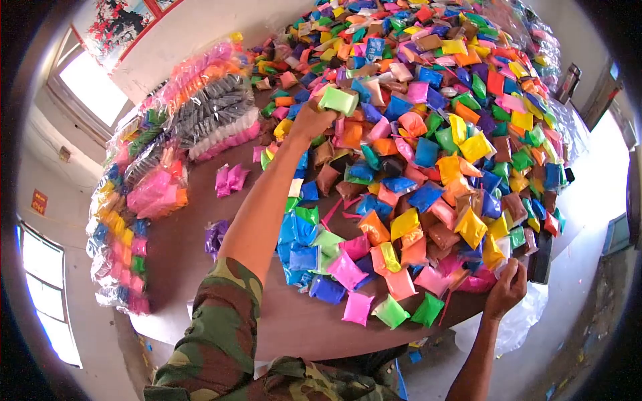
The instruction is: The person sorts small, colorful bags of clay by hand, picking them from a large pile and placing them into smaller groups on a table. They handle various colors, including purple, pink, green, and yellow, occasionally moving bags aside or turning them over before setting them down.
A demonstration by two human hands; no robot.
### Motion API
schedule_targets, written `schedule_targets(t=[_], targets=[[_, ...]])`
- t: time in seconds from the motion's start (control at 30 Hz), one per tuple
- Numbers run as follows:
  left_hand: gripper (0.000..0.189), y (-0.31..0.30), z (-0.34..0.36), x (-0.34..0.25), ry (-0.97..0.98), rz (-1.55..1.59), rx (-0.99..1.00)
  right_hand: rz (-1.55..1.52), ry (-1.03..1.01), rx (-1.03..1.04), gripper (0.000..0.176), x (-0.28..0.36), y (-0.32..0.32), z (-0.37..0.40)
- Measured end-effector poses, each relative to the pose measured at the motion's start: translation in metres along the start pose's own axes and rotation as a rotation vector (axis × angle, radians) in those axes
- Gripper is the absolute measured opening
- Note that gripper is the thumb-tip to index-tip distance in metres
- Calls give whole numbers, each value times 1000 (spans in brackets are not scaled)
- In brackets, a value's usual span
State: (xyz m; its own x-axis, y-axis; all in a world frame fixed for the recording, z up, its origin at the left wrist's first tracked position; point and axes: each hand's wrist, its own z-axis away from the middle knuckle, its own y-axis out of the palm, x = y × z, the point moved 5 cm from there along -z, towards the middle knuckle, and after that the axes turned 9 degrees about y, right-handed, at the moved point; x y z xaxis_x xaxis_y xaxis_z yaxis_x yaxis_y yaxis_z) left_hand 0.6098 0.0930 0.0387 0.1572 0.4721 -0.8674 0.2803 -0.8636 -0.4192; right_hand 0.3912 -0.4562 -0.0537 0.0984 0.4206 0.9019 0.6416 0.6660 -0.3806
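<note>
**Left hand pinches pale green packet at heap's edge; right hand low at 2 o'clock**

Clock set from the person, 12 straight ahead. Left hand [314, 119] at 12, arm stretched long, fingers closed on a pale green, pillow-shaped plastic packet [339, 101]. Packet sits at the hand's 2 o'clock, touching the fingertips; from the right hand it's up at 11, well apart. Can't tell if it's fully clear of the packets below. Grip is at one side only, probably because the packet is small and soft.

Right hand [506, 291] at 2, just beside the near edge of the multicoloured heap of small plastic packets [426, 153]. Fingers drawn together; can't tell whether they hold thin film. Crumpled clear plastic bag [528, 315] hangs at that hand's 5 o'clock.

Heap runs 12 to 2 on the brown tabletop [294, 334], loose and tumbled, likely because soft packets won't stack unwrapped. Clear-wrapped bundles of packets in rows [210, 110] stand at 10 to 11, apart from most of the heap, presumably to avoid mixing.
</note>
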Motion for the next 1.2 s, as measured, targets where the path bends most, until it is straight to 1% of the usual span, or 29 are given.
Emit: schedule_targets(t=[0.07, 0.1, 0.2, 0.23, 0.33, 0.37, 0.47, 0.5, 0.53, 0.6, 0.63, 0.73, 0.77, 0.87, 1.0, 1.03, 1.13, 1.17, 1.2], targets=[[58, 8, -1, -5, -8, 148, 15, -8, 24, 9, 23, 0, 1, 0], [63, 10, -8, -4, -7, 87, 38, -15, 38, 15, 23, -1, 0, 0], [62, 21, -13, -2, 62, 179, 25, 3, 17, 1, 22, -1, -1, -1], [63, 21, -3, -17, 62, 136, -24, 15, 1, -7, 22, -1, 0, -1], [62, 30, 0, -41, 94, 53, 174, -29, -16, -4, 22, -8, 1, -3], [60, 38, 4, -44, 24, 142, 215, -31, -11, 5, 22, -9, 1, -3], [62, 56, 12, -53, 99, 17, 232, -39, -7, 19, 23, -7, 0, -3], [53, 58, 23, -67, 79, -16, 274, -42, -11, 17, 23, -10, 0, -4], [55, 53, 41, -100, 152, -126, 230, -46, -16, 17, 23, -12, 1, -5], [53, 63, 49, -106, 305, -120, 321, -55, -51, -4, 23, -13, 3, -6], [51, 65, 56, -107, 302, -24, 338, -60, -67, -14, 23, -12, 3, -5], [47, 63, 75, -114, 277, 10, 367, -91, -20, 64, 24, -12, 3, -7], [46, 62, 79, -116, 393, -77, 344, -92, -23, 60, 24, -11, 3, -7], [47, 65, 100, -105, 99, 108, 469, -83, -38, 39, 24, -12, 3, -6], [54, 58, 136, -93, -107, 407, 508, -37, -86, 8, 22, -4, 4, -6], [57, 51, 143, -92, -136, 386, 510, -38, -79, 13, 22, -1, 4, -5], [59, 38, 160, -81, -23, 435, 449, -23, -88, 10, 22, -1, 3, -5], [61, 30, 164, -81, 89, 307, 452, -18, -98, 7, 22, -2, 4, -6], [61, 24, 171, -79, 94, 218, 449, 1, -103, 4, 23, -2, 4, -6]])
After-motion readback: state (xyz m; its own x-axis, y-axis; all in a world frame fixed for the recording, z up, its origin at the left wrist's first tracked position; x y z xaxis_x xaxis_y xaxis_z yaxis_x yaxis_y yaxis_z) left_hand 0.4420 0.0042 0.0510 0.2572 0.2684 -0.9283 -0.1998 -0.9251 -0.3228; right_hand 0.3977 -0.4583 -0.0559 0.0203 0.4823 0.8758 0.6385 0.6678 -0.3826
